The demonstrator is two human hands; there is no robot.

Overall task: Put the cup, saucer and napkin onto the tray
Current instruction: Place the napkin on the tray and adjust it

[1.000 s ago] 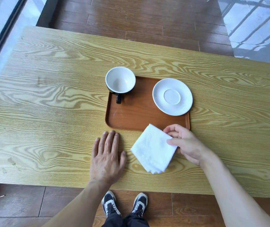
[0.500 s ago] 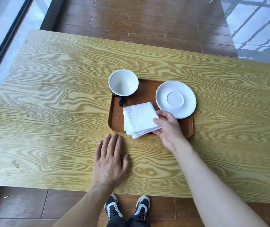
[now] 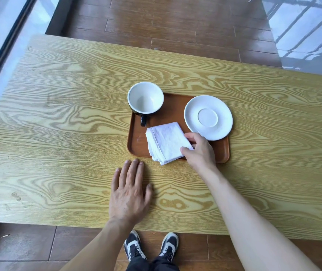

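Head view: napkin [image 3: 166,141], soft, light, folded, on tray [image 3: 136,145]; right hand [image 3: 200,151] pinches its near-right corner; left hand [image 3: 129,194] spread flat nearby.

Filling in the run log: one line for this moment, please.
right hand: on napkin, over tray near edge | left hand: flat on table | cup, saucer: on tray

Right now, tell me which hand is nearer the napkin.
Right. The right hand touches the napkin at its right edge; the left hand lies flat on the table, nearer the person.
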